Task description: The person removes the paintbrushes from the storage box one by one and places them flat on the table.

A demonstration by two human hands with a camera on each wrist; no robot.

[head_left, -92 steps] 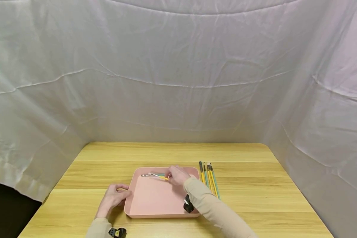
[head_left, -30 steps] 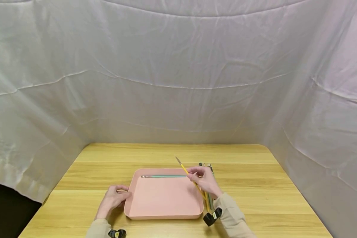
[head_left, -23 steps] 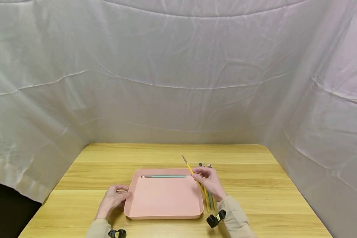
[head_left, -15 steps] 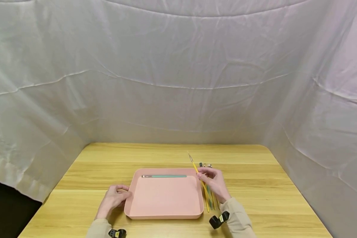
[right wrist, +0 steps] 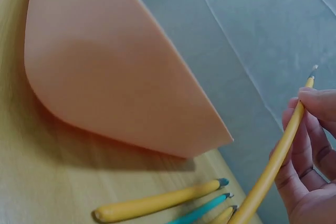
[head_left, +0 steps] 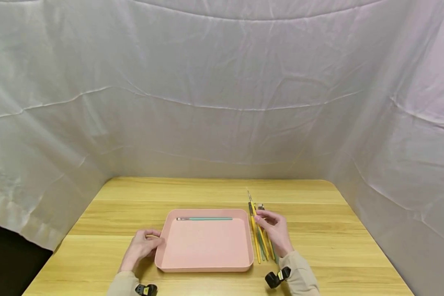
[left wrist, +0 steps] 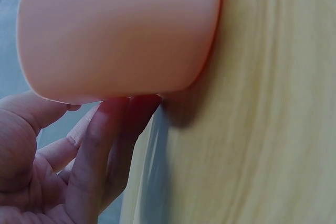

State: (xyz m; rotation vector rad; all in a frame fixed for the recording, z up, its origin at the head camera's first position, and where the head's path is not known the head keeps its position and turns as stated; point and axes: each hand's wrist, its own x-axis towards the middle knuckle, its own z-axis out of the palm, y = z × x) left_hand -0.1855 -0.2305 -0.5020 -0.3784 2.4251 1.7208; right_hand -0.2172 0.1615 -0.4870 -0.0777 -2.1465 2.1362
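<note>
My right hand (head_left: 275, 232) pinches a slim yellow paintbrush (right wrist: 273, 166) between thumb and fingers. The brush slants, bristle end pointing away, above several yellow and teal paintbrushes (head_left: 255, 238) on the table just right of the pink tray (head_left: 203, 248). Its lower end overlaps them in the head view, so whether it touches them cannot be told. My left hand (head_left: 142, 246) grips the tray's left side, thumb at the rim and fingers against the outer wall (left wrist: 126, 61). Inside the tray, along its far side, lies one teal flat paintbrush (head_left: 210, 218).
The wooden table (head_left: 336, 242) reaches past the tray and brushes on both sides. A grey-white cloth (head_left: 222, 135) hangs behind it and along the sides. Each wrist wears a small black camera (head_left: 277, 277).
My right hand has lifted the yellow paintbrush out of the tray and carried it right, over the other brushes, turning it more lengthwise. The teal brush and my left hand stay put.
</note>
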